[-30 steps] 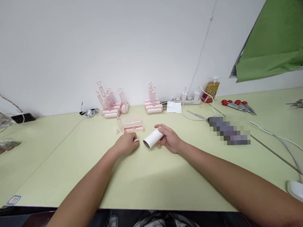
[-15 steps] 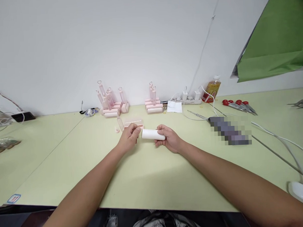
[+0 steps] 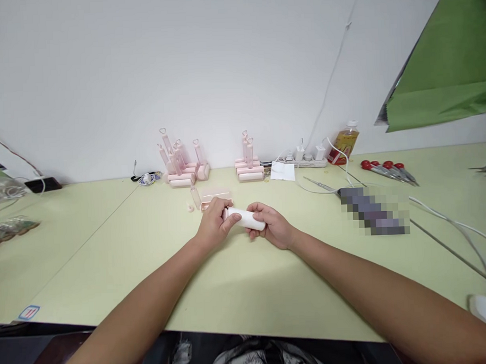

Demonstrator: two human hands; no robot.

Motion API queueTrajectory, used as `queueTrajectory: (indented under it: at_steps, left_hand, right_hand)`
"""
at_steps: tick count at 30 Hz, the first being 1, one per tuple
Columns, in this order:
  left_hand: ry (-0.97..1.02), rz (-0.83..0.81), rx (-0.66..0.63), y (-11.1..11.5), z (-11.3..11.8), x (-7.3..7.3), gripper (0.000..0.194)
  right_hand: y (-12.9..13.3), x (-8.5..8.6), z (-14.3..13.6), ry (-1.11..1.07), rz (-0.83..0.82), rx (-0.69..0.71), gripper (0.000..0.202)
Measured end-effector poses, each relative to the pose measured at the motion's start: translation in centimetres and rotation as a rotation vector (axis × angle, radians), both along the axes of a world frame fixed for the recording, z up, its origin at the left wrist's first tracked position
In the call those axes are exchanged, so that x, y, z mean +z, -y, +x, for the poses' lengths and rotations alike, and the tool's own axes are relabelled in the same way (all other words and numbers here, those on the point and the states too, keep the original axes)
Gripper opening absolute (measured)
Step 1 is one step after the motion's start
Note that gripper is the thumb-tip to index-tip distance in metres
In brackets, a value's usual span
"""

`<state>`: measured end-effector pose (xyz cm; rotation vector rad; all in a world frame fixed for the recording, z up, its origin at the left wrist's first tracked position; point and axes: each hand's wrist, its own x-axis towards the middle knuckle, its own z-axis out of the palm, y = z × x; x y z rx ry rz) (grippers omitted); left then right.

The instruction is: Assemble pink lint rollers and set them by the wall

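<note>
A white sticky lint-roller roll [image 3: 247,219] is held just above the table, lying nearly level with its right end a little lower. My left hand [image 3: 214,224] is closed around its left end, thumb along the top. On the other end, my right hand [image 3: 275,227] grips with thumb and fingers. Just behind my left hand sits an open pink roller case [image 3: 217,195], partly hidden by that hand. Beside it stands a clear pink handle [image 3: 195,197], with a small pink cap [image 3: 190,208] lying near its foot.
Pink lint rollers with upright handles stand at the wall in a left group [image 3: 182,180] and a right group [image 3: 250,174]. Further right are a power strip [image 3: 308,162], white paper [image 3: 282,171], a bottle [image 3: 344,144], a screwdriver [image 3: 319,183] and several red-ended tools [image 3: 389,169].
My left hand has moved right and closed over the roll's left end, where its fingertips were at the edge before. The roll now tilts down slightly to the right. The view has shifted a little.
</note>
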<state>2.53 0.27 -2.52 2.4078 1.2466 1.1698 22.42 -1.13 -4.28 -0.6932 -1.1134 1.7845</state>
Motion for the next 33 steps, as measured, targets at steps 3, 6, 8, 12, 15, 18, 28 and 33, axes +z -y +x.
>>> queueTrajectory:
  at_steps: [3, 6, 8, 12, 15, 18, 28, 33]
  left_hand:
    - [0.068, 0.011, -0.05, -0.12, -0.13, 0.0, 0.049]
    - [0.048, -0.009, -0.137, -0.19, -0.29, -0.1, 0.053]
    - [0.013, -0.045, -0.184, -0.18, -0.37, -0.19, 0.056]
    - [-0.002, -0.102, -0.193, -0.08, -0.42, -0.31, 0.062]
    - [0.009, -0.102, -0.2, -0.04, -0.42, -0.33, 0.061]
    - [-0.012, -0.128, -0.193, -0.01, -0.41, -0.29, 0.062]
    - [0.082, -0.065, -0.181, 0.12, -0.42, -0.45, 0.077]
    - [0.232, 0.011, -0.038, 0.34, 0.15, -0.54, 0.074]
  right_hand:
    - [-0.06, -0.02, 0.08, -0.017, -0.004, 0.008, 0.023]
    - [-0.09, -0.09, 0.16, -0.021, -0.008, 0.018, 0.024]
    - [-0.07, -0.12, 0.19, -0.024, -0.008, 0.026, 0.024]
    - [-0.05, -0.13, 0.2, -0.033, -0.011, 0.034, 0.023]
    - [-0.07, -0.13, 0.24, -0.027, -0.014, 0.048, 0.022]
    - [-0.13, -0.18, 0.29, -0.026, -0.014, 0.069, 0.021]
    - [-0.26, 0.37, 0.45, -0.066, -0.108, -0.028, 0.021]
    - [-0.73, 0.46, 0.65, -0.145, -0.166, -0.137, 0.023]
